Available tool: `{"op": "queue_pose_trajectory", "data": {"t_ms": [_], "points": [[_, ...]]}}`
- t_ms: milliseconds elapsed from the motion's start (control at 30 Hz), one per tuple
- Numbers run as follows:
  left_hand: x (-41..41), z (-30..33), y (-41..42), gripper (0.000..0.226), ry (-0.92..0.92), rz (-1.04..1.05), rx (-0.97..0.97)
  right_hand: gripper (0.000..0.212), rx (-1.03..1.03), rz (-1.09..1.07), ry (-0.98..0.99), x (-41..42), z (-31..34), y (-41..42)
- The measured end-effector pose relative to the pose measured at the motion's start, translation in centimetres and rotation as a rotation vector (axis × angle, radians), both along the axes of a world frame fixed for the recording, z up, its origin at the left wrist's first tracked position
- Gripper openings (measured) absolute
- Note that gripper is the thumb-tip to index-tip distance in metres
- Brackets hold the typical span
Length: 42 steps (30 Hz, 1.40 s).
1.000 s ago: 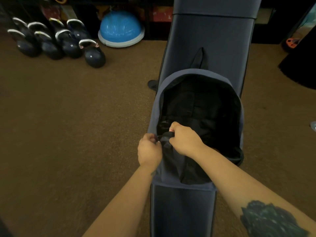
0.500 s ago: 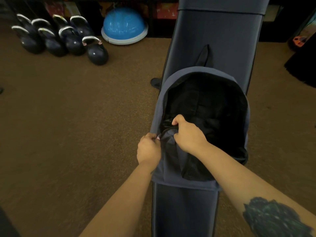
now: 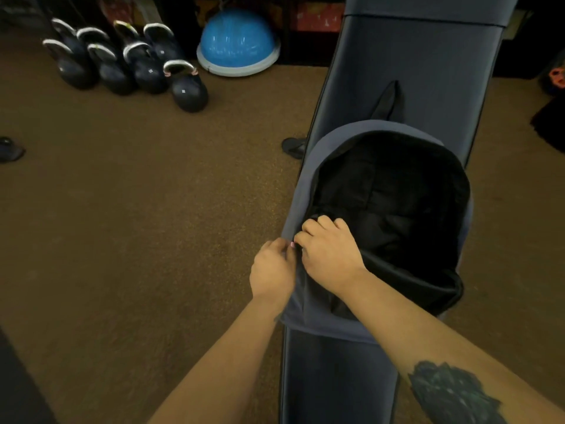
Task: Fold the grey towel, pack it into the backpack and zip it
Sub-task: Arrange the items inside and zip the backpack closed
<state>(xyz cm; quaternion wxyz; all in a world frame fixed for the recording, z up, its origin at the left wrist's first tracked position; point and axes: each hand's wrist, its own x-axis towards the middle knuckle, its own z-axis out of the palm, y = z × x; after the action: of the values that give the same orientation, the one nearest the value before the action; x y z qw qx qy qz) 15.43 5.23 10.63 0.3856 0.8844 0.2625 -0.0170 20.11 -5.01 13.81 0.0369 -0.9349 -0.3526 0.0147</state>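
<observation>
A grey backpack (image 3: 308, 185) lies on a long dark padded bench (image 3: 412, 65), its main compartment gaping open with a black lining. My left hand (image 3: 272, 272) pinches the backpack's left edge beside the zip. My right hand (image 3: 328, 249) grips the same edge from inside the opening, fingers curled over the zip line right next to the left hand. Whether a zip pull is between the fingers is hidden. The inside is too dark to make out the grey towel.
Brown carpet (image 3: 137, 224) surrounds the bench. Several black kettlebells (image 3: 134, 65) stand at the back left, with a blue half-dome balance trainer (image 3: 237, 44) beside them. The bench's foot (image 3: 293, 146) shows left of it. Dark objects sit at the far right.
Both hands stay on the backpack's left edge. My right hand's fingers have shifted slightly along the zip line and closer to the left hand. The camera has tilted a little.
</observation>
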Motion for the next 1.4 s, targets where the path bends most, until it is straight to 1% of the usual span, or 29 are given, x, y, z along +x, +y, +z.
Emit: {"op": "queue_pose_trajectory", "data": {"t_ms": [67, 133, 233, 367, 500, 567, 600, 667, 700, 800, 900, 1033, 1100, 1233, 1400], "points": [[-0.4, 0.3, 0.0, 0.023, -0.017, -0.012, 0.063, 0.023, -0.032, -0.033, 0.015, 0.1, -0.1, 0.3], [-0.5, 0.5, 0.1, 0.021, -0.028, 0.003, 0.084, 0.022, -0.07, -0.043, 0.018, 0.1, -0.1, 0.7], [-0.6, 0.8, 0.1, 0.016, -0.041, 0.035, 0.082, 0.022, -0.09, -0.057, 0.044, 0.2, 0.0, 0.9], [-0.9, 1.0, -0.2, 0.014, -0.06, 0.025, 0.083, 0.024, -0.097, -0.047, 0.082, 0.4, 0.3, 0.9], [-1.5, 0.9, -0.2, 0.011, -0.077, 0.021, 0.019, 0.023, -0.089, -0.029, 0.101, 0.5, 0.6, 0.7], [-1.8, 0.7, -0.2, 0.013, -0.025, 0.031, -0.078, 0.023, -0.087, -0.042, 0.118, 0.5, 0.8, 0.7], [-1.9, 0.7, -0.3, 0.019, 0.008, 0.031, -0.119, 0.022, -0.088, -0.056, 0.128, 0.4, 0.9, 0.7], [-2.1, 0.5, -0.5, 0.031, 0.063, 0.012, -0.127, 0.023, -0.107, -0.089, 0.149, 0.3, 1.2, 0.9], [-2.2, 0.4, -0.6, 0.033, 0.077, -0.002, -0.105, 0.022, -0.123, -0.102, 0.153, 0.2, 1.4, 1.0], [-2.1, 0.6, -0.9, 0.027, 0.073, 0.007, -0.026, 0.016, -0.155, -0.119, 0.137, -0.2, 2.0, 1.4], [-1.4, 1.2, -1.0, 0.02, 0.082, 0.046, 0.04, 0.022, -0.14, -0.112, 0.143, -0.3, 2.5, 1.4], [-0.8, 1.9, -1.2, 0.02, 0.142, 0.0, 0.127, 0.027, -0.16, -0.102, 0.142, -0.2, 3.0, 1.2], [-0.7, 2.1, -1.3, 0.019, 0.157, 0.003, 0.122, 0.027, -0.148, -0.121, 0.135, 0.2, 3.4, 1.1], [-0.4, 2.2, -1.1, 0.016, 0.227, 0.02, 0.087, 0.023, -0.059, -0.191, 0.121, 1.6, 4.6, 0.6], [0.4, 2.7, -0.4, 0.016, 0.302, -0.026, 0.031, 0.02, 0.011, -0.278, 0.184, 2.9, 6.1, -0.2]]}}
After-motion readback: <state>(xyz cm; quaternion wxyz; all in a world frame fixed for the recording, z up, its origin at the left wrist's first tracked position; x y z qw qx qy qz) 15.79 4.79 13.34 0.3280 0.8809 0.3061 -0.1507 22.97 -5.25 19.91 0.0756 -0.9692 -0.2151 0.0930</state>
